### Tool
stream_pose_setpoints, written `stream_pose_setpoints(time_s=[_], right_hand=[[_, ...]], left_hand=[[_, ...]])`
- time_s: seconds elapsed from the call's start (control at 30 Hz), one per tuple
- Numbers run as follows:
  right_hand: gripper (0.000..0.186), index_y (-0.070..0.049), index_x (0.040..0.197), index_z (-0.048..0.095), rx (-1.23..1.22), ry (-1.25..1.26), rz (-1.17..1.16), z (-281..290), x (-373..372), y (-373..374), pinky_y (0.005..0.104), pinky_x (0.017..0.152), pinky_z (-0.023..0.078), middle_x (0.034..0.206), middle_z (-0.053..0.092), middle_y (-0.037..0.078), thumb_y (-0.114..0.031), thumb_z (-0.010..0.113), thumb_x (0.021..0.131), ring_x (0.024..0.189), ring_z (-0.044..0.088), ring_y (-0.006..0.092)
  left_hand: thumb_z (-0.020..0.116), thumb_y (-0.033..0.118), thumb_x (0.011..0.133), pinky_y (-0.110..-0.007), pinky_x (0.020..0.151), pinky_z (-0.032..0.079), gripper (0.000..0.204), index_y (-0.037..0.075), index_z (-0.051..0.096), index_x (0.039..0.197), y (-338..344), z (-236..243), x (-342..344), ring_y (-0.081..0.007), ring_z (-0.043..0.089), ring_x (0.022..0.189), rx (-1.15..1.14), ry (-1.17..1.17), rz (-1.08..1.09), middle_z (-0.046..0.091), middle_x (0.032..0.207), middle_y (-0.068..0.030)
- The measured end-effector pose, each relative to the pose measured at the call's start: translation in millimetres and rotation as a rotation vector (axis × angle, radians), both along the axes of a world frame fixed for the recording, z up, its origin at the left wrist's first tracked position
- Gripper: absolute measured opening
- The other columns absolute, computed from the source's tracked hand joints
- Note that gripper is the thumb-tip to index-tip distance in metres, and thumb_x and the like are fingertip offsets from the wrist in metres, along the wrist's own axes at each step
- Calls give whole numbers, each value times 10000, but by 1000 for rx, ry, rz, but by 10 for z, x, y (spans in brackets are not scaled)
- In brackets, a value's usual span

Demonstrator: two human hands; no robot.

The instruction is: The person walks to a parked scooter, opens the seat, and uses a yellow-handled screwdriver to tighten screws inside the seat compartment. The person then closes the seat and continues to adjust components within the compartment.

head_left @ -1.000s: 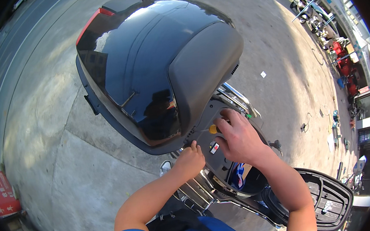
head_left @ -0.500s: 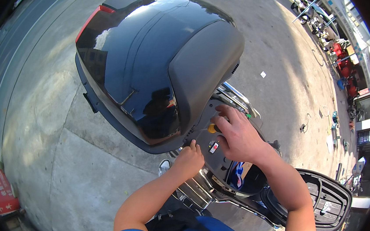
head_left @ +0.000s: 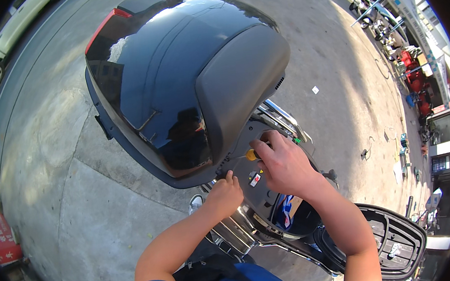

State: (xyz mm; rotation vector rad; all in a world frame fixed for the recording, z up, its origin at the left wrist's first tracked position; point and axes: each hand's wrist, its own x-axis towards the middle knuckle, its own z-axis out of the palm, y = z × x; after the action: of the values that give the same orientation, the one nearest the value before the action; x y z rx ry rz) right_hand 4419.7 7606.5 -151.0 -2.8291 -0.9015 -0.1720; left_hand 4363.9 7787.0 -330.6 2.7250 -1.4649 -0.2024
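A large glossy black top box (head_left: 159,87) with a grey-brown backrest pad (head_left: 246,74) sits over the rear of a scooter. In my right hand (head_left: 287,166) is a screwdriver (head_left: 251,155) with a yellow and black handle, its thin shaft directed left at the underside of the box. Beside the tip, my left hand (head_left: 224,196) is closed at the box's lower edge, and whatever its fingers hold is hidden. Between the hands lies the scooter's dark rear panel (head_left: 251,192) with a small sticker. Where the screwdriver's tip meets the box is too small to tell.
The scooter's seat (head_left: 389,244) is tipped up at the lower right. Inside the storage well (head_left: 302,222) is a blue, white and red item. A chrome rail (head_left: 284,115) runs beside the box. At left stands a red sign (head_left: 0,237); a white car (head_left: 9,33) is on the road.
The view has shifted slightly, and a white car has come into it at the upper left. My right fingers have curled further around the screwdriver handle. My left hand stays at the box's edge.
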Motion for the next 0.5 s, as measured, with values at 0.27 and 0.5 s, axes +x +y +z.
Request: stream_pose_setpoints(time_s=[0.27,0.5], right_hand=[[335,-69,995,672,-154,133,-59,138,-1,-8,435,623,517,811,605,102,-302,860,843,715,669,297],[305,-62,963,664,-16,18,125,95,118,-103,439,538,504,764,623,105,-286,844,861,648,672,306]], left_hand=[[714,166,895,-398,915,595,397,-54,764,1221,-20,67,15,-452,606,1410,80,91,3,674,1394,-305],[720,163,892,-406,926,591,423,-63,746,1248,-22,83,6,-461,581,1433,134,88,-3,661,1412,-293]])
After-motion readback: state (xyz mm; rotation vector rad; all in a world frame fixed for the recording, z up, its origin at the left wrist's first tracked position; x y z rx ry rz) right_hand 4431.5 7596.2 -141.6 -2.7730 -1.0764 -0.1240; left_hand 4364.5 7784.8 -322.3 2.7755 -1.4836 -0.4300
